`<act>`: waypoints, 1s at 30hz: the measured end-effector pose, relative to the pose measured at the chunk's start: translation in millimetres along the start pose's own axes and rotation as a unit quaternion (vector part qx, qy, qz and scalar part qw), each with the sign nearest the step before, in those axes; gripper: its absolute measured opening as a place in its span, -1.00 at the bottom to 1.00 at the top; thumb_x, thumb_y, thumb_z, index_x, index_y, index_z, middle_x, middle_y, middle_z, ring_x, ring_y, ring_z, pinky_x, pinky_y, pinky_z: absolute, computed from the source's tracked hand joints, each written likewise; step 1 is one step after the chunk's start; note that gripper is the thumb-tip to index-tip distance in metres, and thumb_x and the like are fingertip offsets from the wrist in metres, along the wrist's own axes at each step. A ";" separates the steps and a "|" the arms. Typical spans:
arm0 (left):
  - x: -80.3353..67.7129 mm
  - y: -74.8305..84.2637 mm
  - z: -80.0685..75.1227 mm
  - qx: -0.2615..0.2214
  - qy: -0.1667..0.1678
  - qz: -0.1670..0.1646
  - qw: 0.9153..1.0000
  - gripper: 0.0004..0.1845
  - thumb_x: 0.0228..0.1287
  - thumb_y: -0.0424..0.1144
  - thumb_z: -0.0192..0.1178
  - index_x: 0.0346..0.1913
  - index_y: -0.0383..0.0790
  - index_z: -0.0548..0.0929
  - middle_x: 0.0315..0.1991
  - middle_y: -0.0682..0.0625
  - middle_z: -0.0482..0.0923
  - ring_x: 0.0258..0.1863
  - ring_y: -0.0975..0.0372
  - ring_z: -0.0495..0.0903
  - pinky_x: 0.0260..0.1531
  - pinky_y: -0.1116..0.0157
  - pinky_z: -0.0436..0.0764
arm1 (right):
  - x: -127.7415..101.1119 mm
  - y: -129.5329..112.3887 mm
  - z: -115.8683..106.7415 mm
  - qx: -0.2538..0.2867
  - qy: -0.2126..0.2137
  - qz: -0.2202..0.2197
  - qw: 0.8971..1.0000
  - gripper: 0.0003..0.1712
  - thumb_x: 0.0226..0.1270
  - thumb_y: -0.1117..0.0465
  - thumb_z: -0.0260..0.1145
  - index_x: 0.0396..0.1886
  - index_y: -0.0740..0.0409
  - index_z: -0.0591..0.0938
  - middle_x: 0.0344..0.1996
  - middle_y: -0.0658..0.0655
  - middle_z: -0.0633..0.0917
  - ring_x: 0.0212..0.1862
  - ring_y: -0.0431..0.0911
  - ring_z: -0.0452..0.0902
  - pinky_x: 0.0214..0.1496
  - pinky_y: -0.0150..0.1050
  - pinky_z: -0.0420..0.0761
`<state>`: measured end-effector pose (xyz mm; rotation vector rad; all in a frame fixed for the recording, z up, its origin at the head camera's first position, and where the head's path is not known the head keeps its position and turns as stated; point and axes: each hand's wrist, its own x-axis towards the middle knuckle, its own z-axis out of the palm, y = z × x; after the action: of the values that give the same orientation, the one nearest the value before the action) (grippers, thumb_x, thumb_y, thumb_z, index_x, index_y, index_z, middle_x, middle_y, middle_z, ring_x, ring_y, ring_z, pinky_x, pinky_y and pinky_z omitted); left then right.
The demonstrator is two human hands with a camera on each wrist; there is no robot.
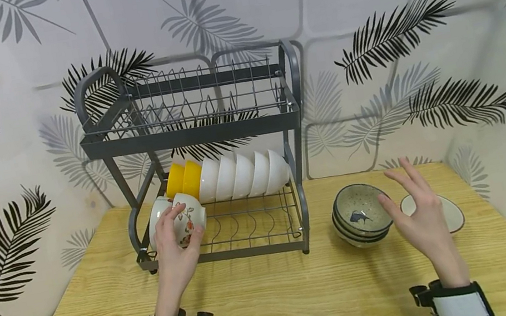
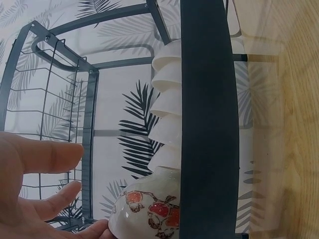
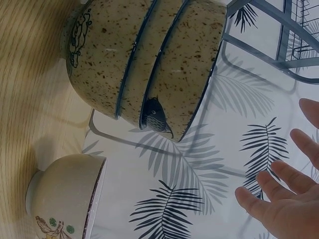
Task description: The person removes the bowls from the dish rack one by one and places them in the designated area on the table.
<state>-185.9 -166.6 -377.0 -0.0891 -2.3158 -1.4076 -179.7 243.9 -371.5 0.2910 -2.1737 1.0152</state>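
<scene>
My left hand (image 1: pixel 183 225) rests on a white bowl with a red floral print (image 1: pixel 191 213) that lies on its side at the front left of the rack's lower shelf. In the left wrist view the fingers (image 2: pixel 50 157) are fairly straight, and only the lowest one touches the floral bowl (image 2: pixel 149 211). My right hand (image 1: pixel 402 192) hovers open with spread fingers, just right of a stack of speckled bowls (image 1: pixel 361 212) and above a single shallow bowl (image 1: pixel 451 213). The right wrist view shows the stack (image 3: pixel 144 64), the single bowl (image 3: pixel 65 194) and my fingers (image 3: pixel 271 196) apart from both.
A grey two-tier dish rack (image 1: pixel 193 134) stands at the back of the wooden table (image 1: pixel 278 300). Its lower shelf holds two yellow bowls (image 1: pixel 184 178), a row of white bowls (image 1: pixel 240 174) and another white bowl (image 1: pixel 155 217) behind the floral one. Leaf-patterned walls enclose the table.
</scene>
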 end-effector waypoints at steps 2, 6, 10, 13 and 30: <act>0.1 0.1 0.1 0.001 -0.001 -0.001 1.000 -0.45 0.36 -0.43 0.19 0.38 -0.28 0.38 0.56 -0.31 0.02 0.54 -0.24 -0.05 0.38 -0.40 0.10 | -0.2 -0.3 -0.3 0.000 0.002 -0.003 1.000 -0.48 0.21 0.45 0.40 0.20 0.35 0.59 0.47 0.43 0.33 0.45 0.49 0.21 0.32 0.55 0.26; -0.1 0.4 0.1 0.002 -0.002 -0.001 1.000 -0.46 0.36 -0.43 0.19 0.38 -0.28 0.38 0.55 -0.31 0.03 0.53 -0.24 -0.04 0.37 -0.41 0.11 | -0.2 -0.6 -0.4 0.001 0.002 -0.004 1.000 -0.48 0.20 0.45 0.42 0.20 0.34 0.59 0.46 0.43 0.35 0.43 0.50 0.23 0.29 0.55 0.28; -0.2 0.5 0.2 0.004 -0.003 -0.002 1.000 -0.46 0.36 -0.42 0.19 0.38 -0.29 0.38 0.55 -0.32 0.02 0.52 -0.25 -0.03 0.36 -0.41 0.13 | -0.8 -0.8 -0.4 -0.001 -0.001 -0.001 1.000 -0.49 0.21 0.44 0.41 0.20 0.34 0.59 0.45 0.43 0.36 0.44 0.50 0.22 0.29 0.56 0.27; -0.6 0.6 0.2 0.004 -0.005 -0.004 1.000 -0.46 0.36 -0.42 0.19 0.38 -0.28 0.38 0.55 -0.32 0.02 0.52 -0.25 -0.04 0.35 -0.41 0.13 | -1.6 -1.1 -0.5 -0.005 -0.006 0.002 1.000 -0.50 0.22 0.44 0.39 0.19 0.35 0.59 0.44 0.43 0.36 0.44 0.50 0.21 0.28 0.57 0.27; -1.8 0.6 1.2 0.000 0.009 0.012 1.000 -0.49 0.34 -0.46 0.20 0.33 -0.30 0.42 0.52 -0.35 0.06 0.48 -0.26 -0.04 0.31 -0.39 0.15 | -1.2 1.1 0.8 0.003 -0.009 -0.012 1.000 -0.49 0.20 0.44 0.42 0.19 0.32 0.61 0.41 0.44 0.40 0.42 0.50 0.24 0.25 0.56 0.30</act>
<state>-184.5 -165.0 -377.7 -0.1030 -2.2921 -1.3911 -179.7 243.9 -373.4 0.3296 -2.1782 1.0100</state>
